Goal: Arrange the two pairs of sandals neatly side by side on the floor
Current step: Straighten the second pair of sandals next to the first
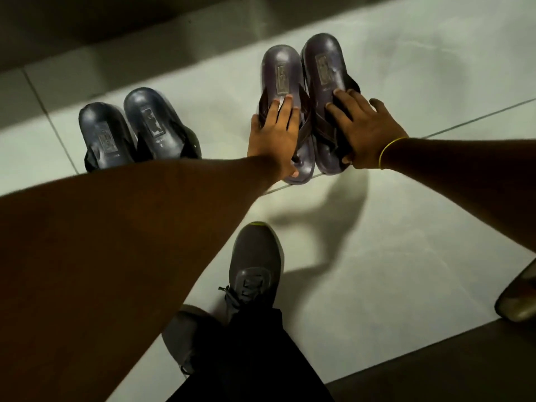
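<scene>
Two pairs of dark sandals lie on the pale tiled floor [406,227]. The black pair [136,129] rests at the left, its two sandals touching, heels pointing away from me. The brown-strapped pair sits to the right. My left hand [274,134] grips the left sandal [282,74] of that pair across its straps. My right hand [367,132], with a yellow band on the wrist, grips the right sandal [324,62] the same way. These two sandals lie close side by side.
My grey sneaker [255,265] stands on the floor in front of me, the other foot [188,338] below it. A dark wall base [116,39] runs along the far side. A brownish object [519,300] sits at the right edge.
</scene>
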